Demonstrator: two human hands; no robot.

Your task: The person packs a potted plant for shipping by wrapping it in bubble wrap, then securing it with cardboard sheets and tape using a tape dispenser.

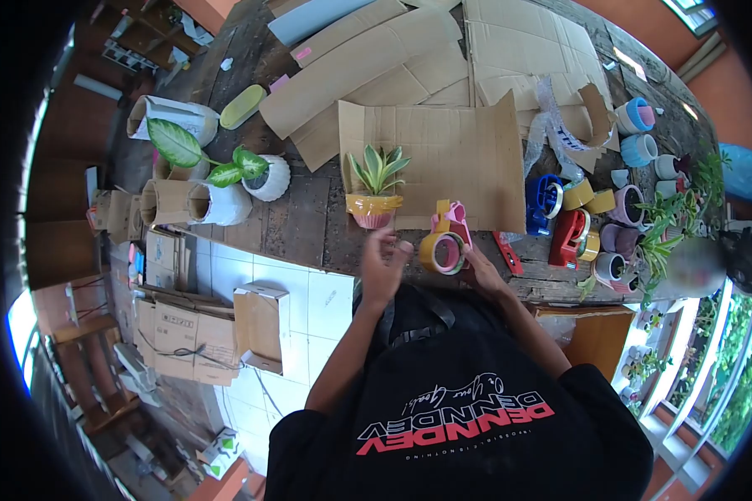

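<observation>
A potted plant [379, 173] with yellow-edged leaves stands upright near the table's front edge. Its pink pot [373, 220] has yellow-brown tape around the upper part. My left hand [383, 263] is just in front of the pot, fingers partly curled and apart, with nothing visible in them. In my right hand [481, 271] is a pink tape dispenser [457, 220] loaded with a roll of yellow-brown tape [430, 250]. A strip of tape shows at the dispenser's top end. Behind the plant lies a creased cardboard sheet [451, 150].
Blue [543, 200] and red tape dispensers [566, 238] stand to the right beside loose tape rolls [578, 194]. A red cutter [507, 253] lies at the front edge. White pots [267, 177] stand left, several potted plants [664, 221] right. Flattened cardboard [368, 58] covers the back.
</observation>
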